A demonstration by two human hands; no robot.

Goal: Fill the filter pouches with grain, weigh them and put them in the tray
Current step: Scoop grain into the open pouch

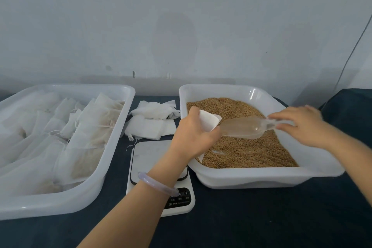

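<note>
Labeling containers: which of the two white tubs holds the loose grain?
The right-hand tub, under both hands, holds loose brown grain. The left tub holds only filled white pouches; the scale sits between them.

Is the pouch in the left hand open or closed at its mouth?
Open. The left hand holds the pouch with its mouth spread wide toward the clear scoop, which the right hand tips over the grain bin.

Bare grey wall [181,16], dark tabletop [261,217]
</note>
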